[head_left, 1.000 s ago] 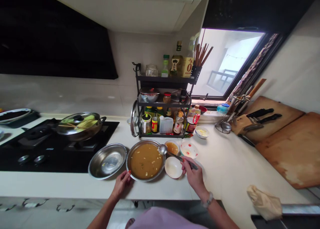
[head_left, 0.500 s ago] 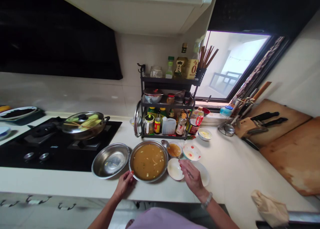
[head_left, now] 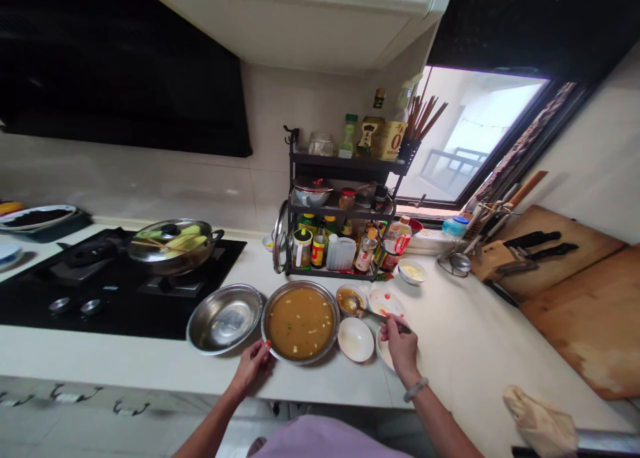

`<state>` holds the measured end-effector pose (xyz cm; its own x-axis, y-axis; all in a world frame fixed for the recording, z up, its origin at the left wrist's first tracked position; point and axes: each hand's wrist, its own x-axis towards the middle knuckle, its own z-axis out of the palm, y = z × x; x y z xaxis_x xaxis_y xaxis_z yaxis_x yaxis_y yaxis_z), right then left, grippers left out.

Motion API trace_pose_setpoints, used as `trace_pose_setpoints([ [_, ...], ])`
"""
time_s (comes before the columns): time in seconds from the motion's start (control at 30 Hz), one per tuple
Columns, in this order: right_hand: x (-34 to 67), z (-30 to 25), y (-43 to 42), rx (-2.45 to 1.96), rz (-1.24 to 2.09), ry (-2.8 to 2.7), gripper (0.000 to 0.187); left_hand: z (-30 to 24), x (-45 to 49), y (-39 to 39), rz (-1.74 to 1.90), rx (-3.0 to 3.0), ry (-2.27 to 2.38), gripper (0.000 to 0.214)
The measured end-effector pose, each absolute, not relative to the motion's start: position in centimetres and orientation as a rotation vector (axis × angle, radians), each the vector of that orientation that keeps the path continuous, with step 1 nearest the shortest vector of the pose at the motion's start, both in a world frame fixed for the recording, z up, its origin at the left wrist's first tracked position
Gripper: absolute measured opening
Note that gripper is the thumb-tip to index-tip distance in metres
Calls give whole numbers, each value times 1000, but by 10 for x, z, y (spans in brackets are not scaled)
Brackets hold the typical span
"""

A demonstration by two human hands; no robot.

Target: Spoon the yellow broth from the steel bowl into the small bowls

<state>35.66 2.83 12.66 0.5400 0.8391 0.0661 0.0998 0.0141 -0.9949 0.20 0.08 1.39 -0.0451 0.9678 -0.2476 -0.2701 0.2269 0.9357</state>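
A steel soup bowl (head_left: pixel 300 321) stood on the pale tabletop (head_left: pixel 450 351), seen from the head camera. The left hand (head_left: pixel 254 366) gripped the bowl's near rim, fingers closed on the metal. Just right of the bowl, the right hand (head_left: pixel 401 348) clamped a spoon (head_left: pixel 370 313) by its handle, the tip dipped in a small sauce bowl (head_left: pixel 345 289). Nearly full, the soup bowl likely handles heavy and sloshy. Opposite rims offer the surest hold.

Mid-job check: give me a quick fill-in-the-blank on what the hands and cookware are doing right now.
The left hand holds the ____ of the soup bowl.
The right hand grips the spoon by its ____.
The pan on the stove wears a glass ____.
Missing: rim; handle; lid.
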Motion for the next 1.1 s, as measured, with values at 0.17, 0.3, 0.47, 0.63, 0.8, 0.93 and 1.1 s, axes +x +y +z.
trace_pose_setpoints([
  [0.17, 366, 135, 32, -1372, 709, -696, 39, 16, 1, 0, 1196, 811, 1197, 53],
  [0.3, 370, 139, 29, -1335, 716, -648, 38, 13, 0, 0, 1187, 829, 1176, 51],
  [0.47, 365, 150, 24, -1299, 758, -654, 37, 11, 0, 0, 1190, 838, 1168, 50],
  [0.63, 350, 159, 16, -1306, 805, -766, 41, 9, 0, 1, 1190, 835, 1192, 52],
  [0.8, 331, 157, 6, -1278, 778, -1050, 38, 11, 1, 0, 1206, 839, 1200, 52],
  [0.93, 325, 160, -1, -1194, 683, -1347, 28, 16, 3, -1, 1218, 837, 1196, 52],
  [1.1, 326, 167, -8, -1000, 479, -1668, 24, 17, 3, -1, 1206, 836, 1216, 54],
])
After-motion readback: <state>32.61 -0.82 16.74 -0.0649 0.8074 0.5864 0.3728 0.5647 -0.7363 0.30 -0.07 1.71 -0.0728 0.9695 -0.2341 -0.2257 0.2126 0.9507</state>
